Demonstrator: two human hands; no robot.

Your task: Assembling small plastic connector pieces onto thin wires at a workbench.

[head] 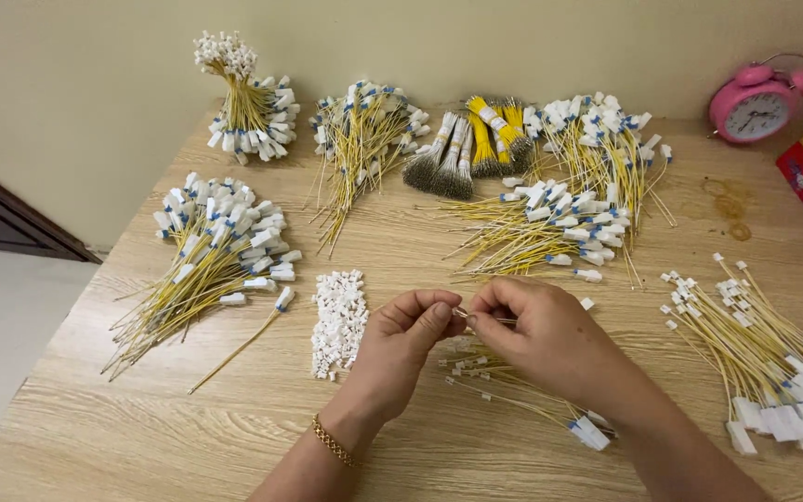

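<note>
While a thin yellow wire (476, 319) is pinched between both hands over the wooden table (420, 437), its tip is hidden by the fingertips.

The left hand (406, 339) is closed, thumb against forefinger, on the wire's end; the right hand (536, 335) is pinched beside it, touching. A small bundle of wires (504, 381) lies under the right palm and could be swept aside by the wrist. The pile of white connectors (339, 321) just left could be scattered by the left hand.
</note>
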